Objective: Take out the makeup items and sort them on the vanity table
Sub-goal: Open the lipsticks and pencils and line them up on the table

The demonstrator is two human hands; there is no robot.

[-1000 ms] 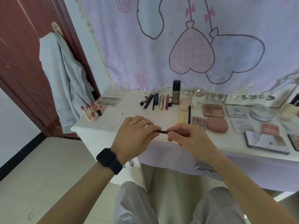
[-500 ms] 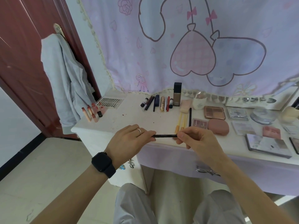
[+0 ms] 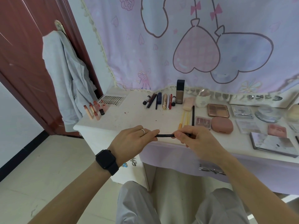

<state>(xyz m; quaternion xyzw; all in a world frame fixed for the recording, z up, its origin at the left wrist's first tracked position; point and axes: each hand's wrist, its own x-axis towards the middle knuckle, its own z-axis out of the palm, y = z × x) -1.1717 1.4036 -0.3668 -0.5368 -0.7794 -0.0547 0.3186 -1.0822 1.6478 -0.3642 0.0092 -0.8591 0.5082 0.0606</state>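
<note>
A: Where's the pencil right now?

B: Level in the air, just over the near edge of the counter, between both hands. The left hand pinches its left end with the fingertips, and the right hand is closed around the right end, which is hidden in the grip.

A: How would you say it handles?

B: Thin, stiff and light, I'd judge, and smooth enough to roll or slip. A light fingertip pinch near the middle should do; if the ends are a cap and a tip, pulling there might separate them.

A: Where does it belong?

B: Probably with the other slim sticks: the black stick and yellow pencils lie just beyond the right hand, pointing away. Lay it flat alongside so it won't roll off the near edge
</note>
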